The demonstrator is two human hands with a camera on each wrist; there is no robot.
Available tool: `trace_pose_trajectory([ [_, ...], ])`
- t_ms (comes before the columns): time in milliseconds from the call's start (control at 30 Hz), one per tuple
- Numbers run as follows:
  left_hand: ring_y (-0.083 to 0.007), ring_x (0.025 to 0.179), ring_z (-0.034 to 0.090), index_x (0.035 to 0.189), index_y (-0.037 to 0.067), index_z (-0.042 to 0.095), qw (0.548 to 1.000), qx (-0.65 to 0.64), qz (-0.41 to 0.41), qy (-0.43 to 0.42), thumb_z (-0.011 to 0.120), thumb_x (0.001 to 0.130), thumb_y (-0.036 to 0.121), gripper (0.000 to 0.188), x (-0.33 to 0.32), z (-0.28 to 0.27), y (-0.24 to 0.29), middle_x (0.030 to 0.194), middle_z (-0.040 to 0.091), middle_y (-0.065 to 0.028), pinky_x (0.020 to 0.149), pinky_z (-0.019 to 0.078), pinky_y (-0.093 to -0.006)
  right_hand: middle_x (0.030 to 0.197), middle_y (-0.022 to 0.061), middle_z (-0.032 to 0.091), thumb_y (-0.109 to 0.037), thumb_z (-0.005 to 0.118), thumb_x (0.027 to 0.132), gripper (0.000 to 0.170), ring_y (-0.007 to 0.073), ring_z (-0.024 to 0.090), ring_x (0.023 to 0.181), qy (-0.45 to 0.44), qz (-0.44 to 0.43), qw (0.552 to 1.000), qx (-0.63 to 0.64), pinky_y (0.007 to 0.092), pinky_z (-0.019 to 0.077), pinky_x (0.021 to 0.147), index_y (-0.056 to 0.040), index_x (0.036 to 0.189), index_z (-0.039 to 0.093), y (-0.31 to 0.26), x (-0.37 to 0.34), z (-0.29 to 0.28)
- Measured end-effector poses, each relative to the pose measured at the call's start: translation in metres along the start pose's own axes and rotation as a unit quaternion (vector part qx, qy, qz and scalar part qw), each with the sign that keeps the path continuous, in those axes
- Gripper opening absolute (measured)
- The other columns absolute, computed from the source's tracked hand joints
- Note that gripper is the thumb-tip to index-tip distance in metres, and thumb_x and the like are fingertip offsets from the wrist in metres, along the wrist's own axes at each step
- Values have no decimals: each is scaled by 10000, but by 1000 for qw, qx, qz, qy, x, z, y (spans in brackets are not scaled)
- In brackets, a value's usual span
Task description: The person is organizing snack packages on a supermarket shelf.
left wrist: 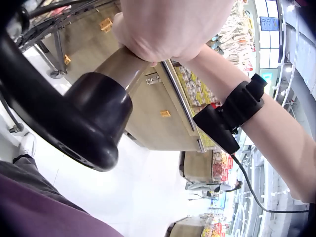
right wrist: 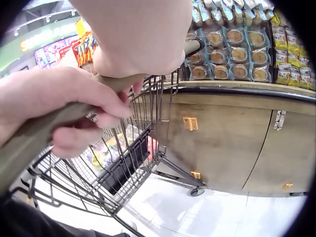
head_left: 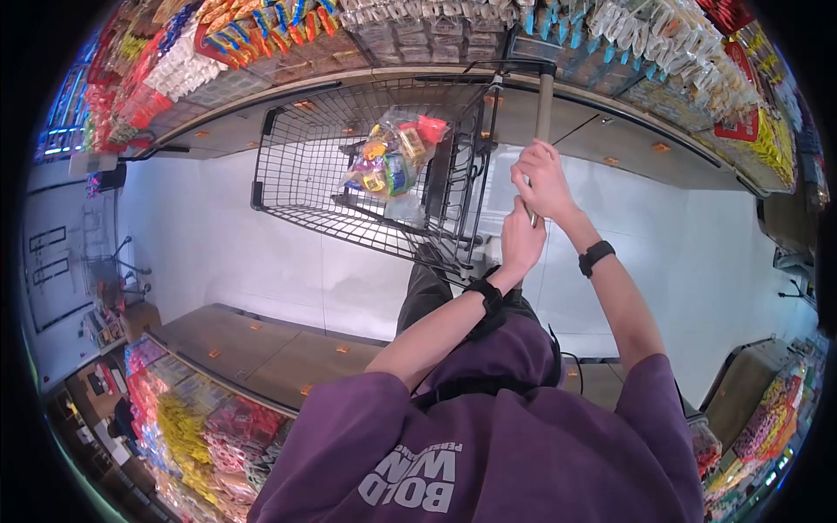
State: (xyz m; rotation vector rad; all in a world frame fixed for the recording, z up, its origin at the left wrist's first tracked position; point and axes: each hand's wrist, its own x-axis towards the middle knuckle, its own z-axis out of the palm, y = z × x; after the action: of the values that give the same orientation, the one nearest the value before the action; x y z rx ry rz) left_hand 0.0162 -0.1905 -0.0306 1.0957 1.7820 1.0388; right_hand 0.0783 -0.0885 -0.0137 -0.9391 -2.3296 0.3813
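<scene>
Both hands hold the bar handle point(head_left: 544, 105) of a black wire shopping cart point(head_left: 301, 161). My left hand point(head_left: 523, 241) grips the bar nearer my body; in the right wrist view its fingers point(right wrist: 69, 140) curl round it. Just beyond, my right hand point(head_left: 545, 179) wraps the same bar, its knuckles facing up. The bar's near end runs into a curved black end piece point(left wrist: 101, 106) in the left wrist view. Inside the cart lies a clear plastic bag point(head_left: 397, 157) of colourful packaged goods.
Shelves of packaged snacks point(head_left: 453, 39) above wooden cabinets point(right wrist: 222, 143) line the aisle beyond the cart. Another wooden display point(head_left: 261, 349) runs along the other side. White floor point(head_left: 323, 261) lies between. Farther along the aisle is a person point(left wrist: 212, 186).
</scene>
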Motion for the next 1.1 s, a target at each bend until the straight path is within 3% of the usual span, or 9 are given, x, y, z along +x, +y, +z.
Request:
trace_pose_trajectory([
  [133,-490,764,621,1110,-68,468,996,-25,35,-82,657,851,109,366,2,-6,0,752,626,-311,666,476,-562,768,61,637,-170,666,834,145,236,587,925,34,109,992,-58,454,360,1076,-58,743,668,-16,11,17],
  [267,-359,943,638,1193,-71,403,984,-119,-29,-132,661,859,145,474,4,-20,-15,1090,596,-240,777,509,-440,767,58,643,-150,693,819,119,226,599,896,44,148,985,-79,450,362,1064,-69,737,663,-21,16,24],
  [300,-273,1051,591,1228,-48,383,967,-126,-57,-211,652,873,148,487,9,-50,-6,1237,505,-184,846,494,-393,755,54,636,-126,705,807,110,224,603,876,55,143,984,-89,448,368,1058,-70,727,652,-21,17,25],
  [433,-165,914,641,1118,8,543,956,-150,13,-251,625,907,90,241,66,-160,-9,1107,623,-92,743,528,-300,761,40,633,-96,716,800,93,217,604,880,35,145,982,-115,443,392,1041,-73,749,641,-24,23,27],
  [567,-169,754,715,1041,28,633,981,-33,51,-182,586,941,121,144,173,-216,-90,829,710,-106,642,538,-304,802,30,639,-104,716,817,102,212,602,910,37,160,979,-124,436,392,1047,-73,765,635,-19,19,32],
  [733,-317,819,720,1063,1,659,937,269,86,-206,605,900,153,230,293,-237,-183,864,720,-163,786,575,-406,802,24,642,-110,720,816,106,194,600,911,-1,181,972,-148,433,386,1061,-75,755,640,-19,17,34],
  [800,-330,864,715,1217,28,593,907,334,19,-254,625,898,144,341,310,-230,-185,1068,693,-214,803,556,-418,807,23,645,-106,721,812,104,189,601,907,-11,191,970,-152,434,383,1064,-74,750,643,-19,19,34],
  [1000,-398,1150,586,1354,47,472,851,379,252,-264,617,875,121,506,355,-193,-245,1382,493,-250,975,498,-447,806,23,644,-93,728,796,77,180,607,892,-44,211,964,-158,434,374,1069,-71,765,661,-18,20,35],
  [1100,-432,1118,584,1399,58,402,837,401,245,-281,613,860,128,583,365,-181,-253,1445,415,-223,940,507,-489,797,20,642,-89,729,792,74,175,609,893,-58,218,960,-163,433,372,1070,-72,772,660,-19,20,35],
])
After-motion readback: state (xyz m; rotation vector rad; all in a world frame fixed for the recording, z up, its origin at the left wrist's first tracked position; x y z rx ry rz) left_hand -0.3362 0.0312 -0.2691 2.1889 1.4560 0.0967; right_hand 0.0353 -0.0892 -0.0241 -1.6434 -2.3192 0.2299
